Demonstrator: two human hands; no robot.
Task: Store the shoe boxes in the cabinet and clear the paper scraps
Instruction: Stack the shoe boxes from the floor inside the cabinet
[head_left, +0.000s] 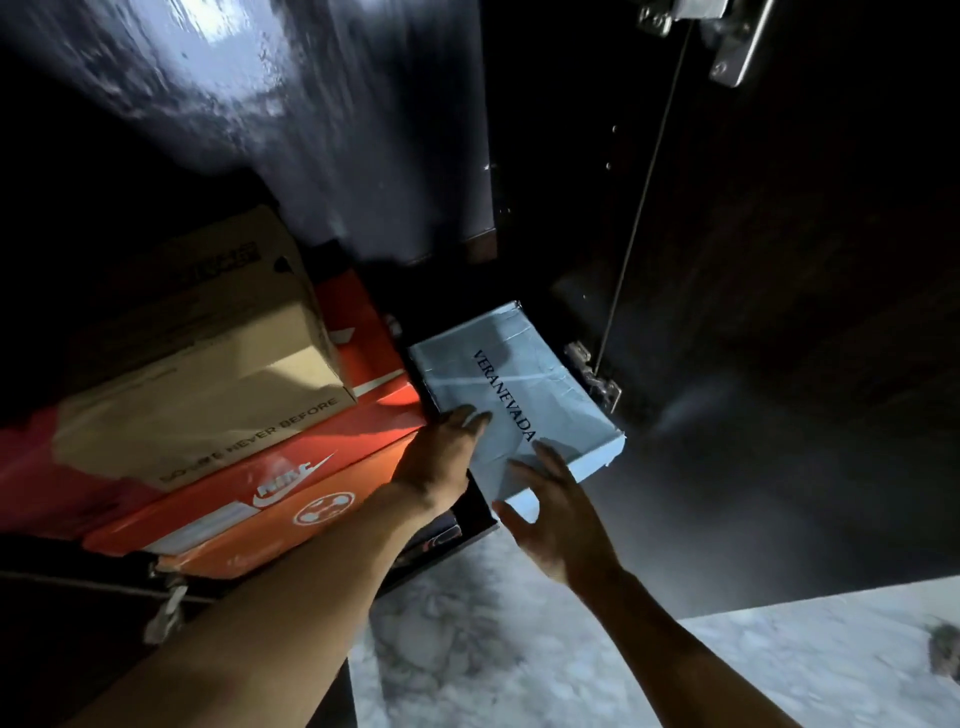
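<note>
My left hand (441, 457) lies flat on the lid of the blue box (498, 384). My right hand (556, 519) pushes its near end with straight fingers; neither grasps it. The box sits partly inside the cabinet (779, 260), beside the orange boxes (311, 483), and its near end seems to overhang. Released now, it could tip out; pushed askew, it might snag the hinge (592, 371). Count: one blue box, one tan box (208, 374), at least two orange, two hands.

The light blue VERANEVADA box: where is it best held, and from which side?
Take the light blue box by the two corners of its near end, coming from the front. Its far end points into the cabinet and the orange boxes stand close on its left, so only this end is free.
</note>
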